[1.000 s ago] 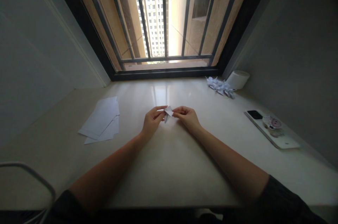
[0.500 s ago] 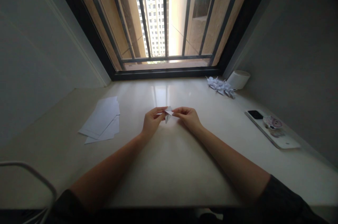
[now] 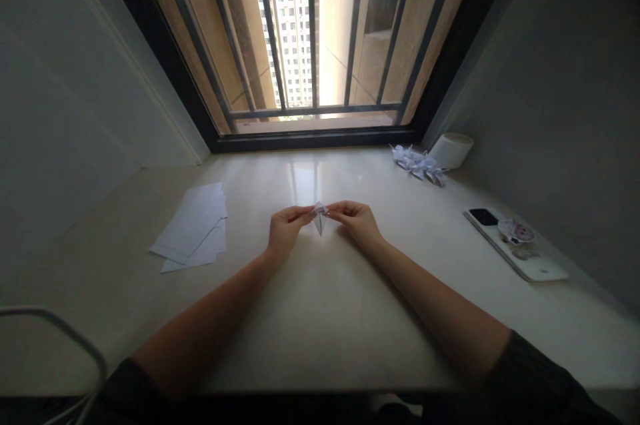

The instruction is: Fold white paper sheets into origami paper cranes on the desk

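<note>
Folded paper: a small white piece, pointed end toward the person, held mid-ledge between the two hands; too small in view to tell whether its tip touches the surface.
Left hand: thumb and fingertips of the left hand pinched together on the paper's left side, apparently to steady that edge.
Right hand: thumb and forefinger of the right hand clamped on the opposite side; the two-sided grip would keep the creased shape from twisting, and leaves its point uncovered.
Ledge: pale, glossy surface below the barred window; the central position gives daylight and, in my judgement, a clear working area.
Loose sheets: overlapping white paper on the left, flat and within likely reach of the left hand.
Folded pieces: a cluster at the far right, beside a white cylinder, grouped apart from the flat sheets.
Smartphone: back upward along the right side, well apart from the hands.
</note>
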Motion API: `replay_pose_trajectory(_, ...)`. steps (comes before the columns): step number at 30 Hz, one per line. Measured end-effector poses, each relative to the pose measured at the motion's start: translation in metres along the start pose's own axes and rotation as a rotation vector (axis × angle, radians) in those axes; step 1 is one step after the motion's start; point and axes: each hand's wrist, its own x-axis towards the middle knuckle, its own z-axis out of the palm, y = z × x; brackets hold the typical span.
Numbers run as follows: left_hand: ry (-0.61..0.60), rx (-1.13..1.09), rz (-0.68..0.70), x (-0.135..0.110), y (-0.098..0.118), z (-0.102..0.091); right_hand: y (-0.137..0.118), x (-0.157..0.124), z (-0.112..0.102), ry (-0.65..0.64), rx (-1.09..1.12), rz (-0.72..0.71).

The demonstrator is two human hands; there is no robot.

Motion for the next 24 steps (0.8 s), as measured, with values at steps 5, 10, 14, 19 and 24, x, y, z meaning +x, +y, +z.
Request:
replay_pose_trajectory(5,0.006,-0.002,-0.019,0.0014,-0.0016,-0.0009,-0.0010,-0.0005,0.0011,0.003,-0.014,0.022)
replay_pose_trajectory(10,-0.039,-0.002,-0.003,0.0010,-0.0022,-0.0015,-0.0052,-0.0027,0.0041,0.067,-0.045,0.015)
replay_pose_trajectory(14,-0.087,0.007,0.013,0.0000,-0.0010,-0.0009,-0.0057,-0.0044,0.0066,0.097,-0.018,0.002)
replay_pose_trajectory(19,-0.182,0.031,-0.010,0.0006,-0.0021,0.0005,-0.0037,-0.0058,0.0080,0.141,-0.057,-0.034)
replay_pose_trajectory(24,-0.161,0.062,-0.032,0.0016,-0.0046,-0.0007,-0.0020,-0.0077,0.0070,0.140,-0.169,-0.126)
